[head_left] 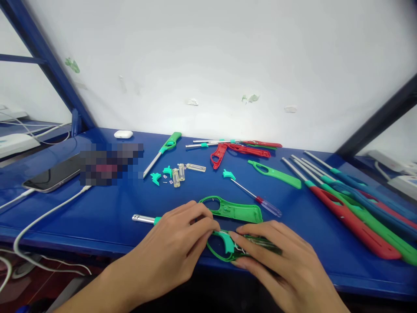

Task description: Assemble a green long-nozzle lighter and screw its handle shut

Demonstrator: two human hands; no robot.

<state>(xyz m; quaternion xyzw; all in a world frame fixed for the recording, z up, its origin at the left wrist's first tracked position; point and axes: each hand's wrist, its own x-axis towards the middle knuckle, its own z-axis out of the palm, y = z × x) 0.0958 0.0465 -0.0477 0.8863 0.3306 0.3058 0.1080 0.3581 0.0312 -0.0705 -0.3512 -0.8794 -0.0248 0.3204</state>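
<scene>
Head view, lower center: left hand (182, 237) in pinch, right hand (280, 248) in thumb-and-finger clasp, both on green lighter (224, 259).

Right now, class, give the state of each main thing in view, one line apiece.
Held lighter: opened, inner parts showing
Left hand: on the held lighter
Right hand: gripping the held lighter
Casing half behind: inside up
Screwdriver: lying flat, unheld
Front red casings: insides showing
Lighters at right: lying down, apparently closed
Phone: screen dark, cable attached
White case: lid shut
</scene>
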